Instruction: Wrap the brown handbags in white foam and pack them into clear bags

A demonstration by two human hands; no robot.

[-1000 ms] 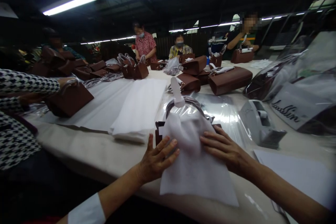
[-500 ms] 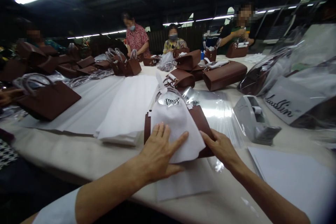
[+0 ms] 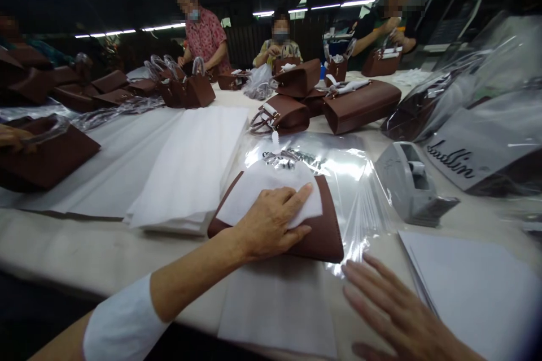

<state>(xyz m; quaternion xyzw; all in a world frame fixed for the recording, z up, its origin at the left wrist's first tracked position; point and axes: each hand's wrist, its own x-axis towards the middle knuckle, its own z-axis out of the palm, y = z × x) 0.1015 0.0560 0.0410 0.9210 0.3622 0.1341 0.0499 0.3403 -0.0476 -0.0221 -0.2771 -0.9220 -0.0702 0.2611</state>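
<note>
A brown handbag (image 3: 324, 242) lies flat on the table in front of me. A white foam-like sheet (image 3: 241, 200) covers its upper front, and shiny clear plastic shows around the handles at its top. My left hand (image 3: 271, 223) lies on this sheet over the bag's middle, thumb and index finger apart; its other fingers are partly hidden. To the lower right my right hand (image 3: 387, 304) hangs apart from the bag, fingers stretched out, holding nothing. Part of another white sheet (image 3: 275, 304) lies beneath the bag's near edge.
White sheets (image 3: 186, 158) are stacked at left, paper (image 3: 470, 287) at right. A grey tape dispenser (image 3: 398, 180) stands beside clear plastic (image 3: 359, 180). Brown handbags (image 3: 364, 104) lie across the back. A wrapped bag (image 3: 461, 152) sits far right. Several co-workers, including one in red (image 3: 207, 39), are behind.
My right hand has let go of the handbag's right side and moved down and right. My left hand stays on the sheet, which now sits higher, baring the bag's lower front.
</note>
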